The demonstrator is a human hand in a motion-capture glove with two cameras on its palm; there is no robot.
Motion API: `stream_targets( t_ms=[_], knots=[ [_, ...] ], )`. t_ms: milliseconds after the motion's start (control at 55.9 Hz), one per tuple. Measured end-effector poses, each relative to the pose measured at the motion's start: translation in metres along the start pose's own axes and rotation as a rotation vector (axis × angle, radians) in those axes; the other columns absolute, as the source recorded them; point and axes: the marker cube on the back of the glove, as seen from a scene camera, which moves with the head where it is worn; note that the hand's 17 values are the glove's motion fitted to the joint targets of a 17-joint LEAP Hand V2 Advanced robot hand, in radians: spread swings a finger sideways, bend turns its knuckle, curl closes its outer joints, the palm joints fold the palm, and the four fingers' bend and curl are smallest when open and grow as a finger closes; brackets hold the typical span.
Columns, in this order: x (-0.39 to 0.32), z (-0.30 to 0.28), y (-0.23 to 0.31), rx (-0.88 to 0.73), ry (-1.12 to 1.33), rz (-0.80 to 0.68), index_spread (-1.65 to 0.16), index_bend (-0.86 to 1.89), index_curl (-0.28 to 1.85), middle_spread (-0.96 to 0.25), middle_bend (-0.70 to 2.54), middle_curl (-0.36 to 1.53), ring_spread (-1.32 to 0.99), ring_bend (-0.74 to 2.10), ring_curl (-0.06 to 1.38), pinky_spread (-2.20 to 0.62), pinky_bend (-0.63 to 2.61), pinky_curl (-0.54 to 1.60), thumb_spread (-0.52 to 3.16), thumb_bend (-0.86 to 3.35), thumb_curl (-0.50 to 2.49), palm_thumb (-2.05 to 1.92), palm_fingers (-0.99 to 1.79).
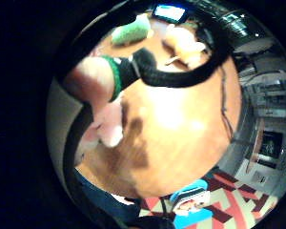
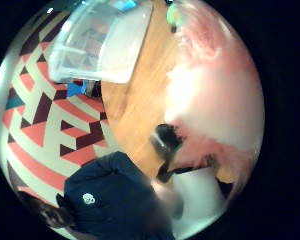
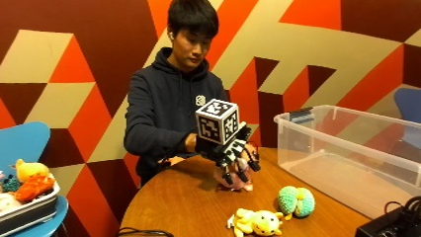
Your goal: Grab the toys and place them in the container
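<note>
While our gloved right hand (image 3: pixel 231 159) curls its fingers round the pink toy (image 3: pixel 238 180) on the table (image 3: pixel 184 202), we judge it may slip before reaching the container (image 3: pixel 349 158).

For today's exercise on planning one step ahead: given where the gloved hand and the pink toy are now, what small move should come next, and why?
Probably close the fingers round the pink toy and lift it. The gloved right hand is down over it on the table, fingers spread around it, and the toy fills the thumb-side palm view. Whether it is already gripped is unclear. The clear container stands open beside it.
</note>
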Motion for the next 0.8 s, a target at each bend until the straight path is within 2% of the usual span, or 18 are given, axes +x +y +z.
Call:
stream_targets(
  t_ms=[54,71,89,107,125,268,411,500,608,715,804],
  knots=[
    [0.001,0.005,-0.009,0.062,0.001,-0.003,-0.29,0.27,0.22,0.01,0.07,0.16,0.02,0.52,0.19,0.02,1.15,0.39,1.25,0.16,0.3,0.27,0.23],
    [0.001,0.005,-0.011,0.089,0.005,-0.006,-0.28,0.26,0.22,0.01,0.13,0.16,-0.01,0.71,0.24,-0.03,1.13,0.37,1.27,0.21,0.32,0.36,0.48],
    [0.001,0.006,-0.013,0.114,0.009,-0.01,-0.28,0.25,0.21,0.0,0.11,0.15,-0.02,0.74,0.21,-0.04,1.11,0.35,1.27,0.22,0.33,0.38,0.49],
    [0.001,0.006,-0.014,0.137,0.011,-0.013,-0.28,0.22,0.21,-0.02,0.26,0.19,-0.07,0.88,0.27,-0.08,1.04,0.33,1.28,0.26,0.35,0.45,0.72],
    [0.0,0.005,-0.015,0.157,0.011,-0.017,-0.27,0.19,0.19,-0.04,0.32,0.2,-0.11,0.93,0.27,-0.11,1.01,0.31,1.27,0.28,0.37,0.49,0.83],
    [-0.02,-0.021,-0.008,0.222,-0.083,-0.086,-0.29,0.26,0.26,-0.13,0.56,0.31,-0.24,0.99,0.36,-0.32,0.89,0.32,0.98,0.31,0.49,0.71,1.07],
    [-0.074,-0.093,0.01,0.34,-0.24,-0.188,-0.34,0.39,0.33,-0.18,0.7,0.4,-0.29,1.01,0.41,-0.39,0.89,0.35,0.71,0.3,0.59,0.76,1.14],
    [-0.09,-0.15,-0.004,0.504,-0.263,-0.249,-0.37,0.48,0.39,-0.19,0.76,0.44,-0.32,1.03,0.43,-0.41,0.91,0.37,0.56,0.3,0.64,0.78,1.13],
    [-0.117,-0.196,-0.032,0.674,-0.41,-0.274,-0.4,0.55,0.46,-0.21,0.82,0.5,-0.33,1.07,0.46,-0.43,0.94,0.4,0.42,0.29,0.69,0.78,1.09],
    [-0.149,-0.202,-0.061,0.744,-0.489,-0.307,-0.43,0.58,0.52,-0.22,0.85,0.55,-0.34,1.1,0.49,-0.43,0.97,0.42,0.31,0.28,0.74,0.77,1.04],
    [-0.181,-0.177,-0.089,0.687,-0.462,-0.338,-0.43,0.54,0.57,-0.23,0.84,0.58,-0.34,1.12,0.51,-0.43,1.02,0.44,0.28,0.26,0.76,0.76,0.94]
  ],
)
